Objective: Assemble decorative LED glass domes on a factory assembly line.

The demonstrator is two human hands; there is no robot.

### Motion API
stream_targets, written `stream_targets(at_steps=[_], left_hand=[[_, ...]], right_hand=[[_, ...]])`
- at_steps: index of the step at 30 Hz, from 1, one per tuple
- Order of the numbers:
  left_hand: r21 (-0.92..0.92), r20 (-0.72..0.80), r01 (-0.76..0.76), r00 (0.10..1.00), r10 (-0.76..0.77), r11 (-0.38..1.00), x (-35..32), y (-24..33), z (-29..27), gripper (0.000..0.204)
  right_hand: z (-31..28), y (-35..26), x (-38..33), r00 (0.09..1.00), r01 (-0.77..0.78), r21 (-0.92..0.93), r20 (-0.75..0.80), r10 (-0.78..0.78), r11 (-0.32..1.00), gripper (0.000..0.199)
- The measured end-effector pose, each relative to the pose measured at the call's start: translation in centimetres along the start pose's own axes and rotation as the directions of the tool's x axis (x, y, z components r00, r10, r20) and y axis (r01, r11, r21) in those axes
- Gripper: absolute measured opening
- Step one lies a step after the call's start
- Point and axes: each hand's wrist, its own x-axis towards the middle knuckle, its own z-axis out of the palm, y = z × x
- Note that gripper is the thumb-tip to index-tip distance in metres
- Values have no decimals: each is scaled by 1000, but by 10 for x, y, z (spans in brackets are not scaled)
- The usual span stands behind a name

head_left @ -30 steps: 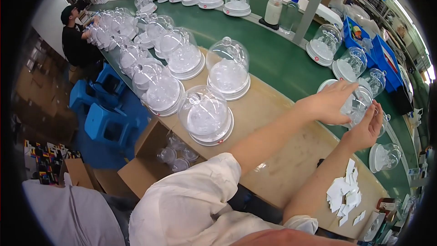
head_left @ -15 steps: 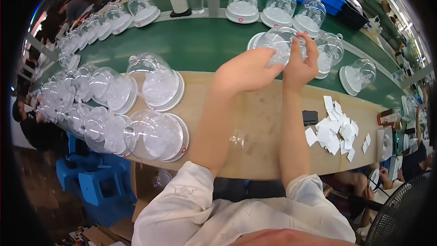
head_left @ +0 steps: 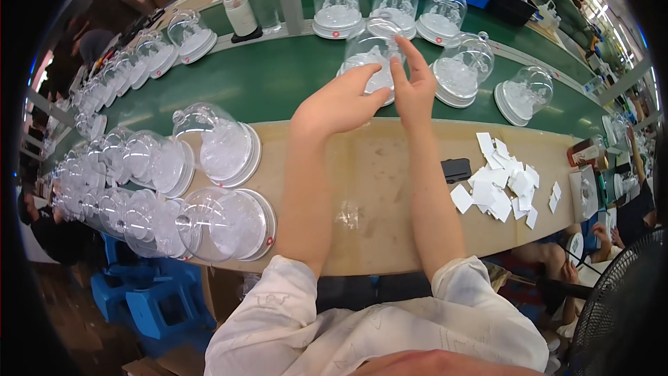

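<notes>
1. The clear dome in hand is over the green belt, in front of the middle of the person. It appears to be on its white base, but the hands cover the lower front edge, so I cannot tell if it sits fully all around.

2. The left hand is at the near left side of this dome, with thumb and fingers spread. The right hand is at the right side, its fingers also apart and pointing up. Neither hand is pinching; how firmly they touch the dome, I cannot tell.

3. Just to the right, a second dome stands covered on its base, and farther right a third dome. Three more domes make a row behind. These look complete, as I judge.

4. On the left, many covered pieces stand crowded together, partly on the tan board. They also look assembled; whether they need more work is not clear.

5. On the right of the board, white cards lie in a loose pile beside a black object. None is in the hands.
</notes>
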Motion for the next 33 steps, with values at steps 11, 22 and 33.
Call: stream_targets(at_steps=[11,22,33], left_hand=[[34,41,-64,997,62,997,6,3,10,60],[-78,58,-76,995,81,994,-13,9,-4,60],[-51,-640,-269,748,175,962,51,-46,1,82]], right_hand=[[-77,-36,32,966,-46,62,-251,60,997,21],[-152,43,125,996,-41,-698,-81,-22,715,43],[-144,-76,69,996,32,-281,-66,-52,959,31]])
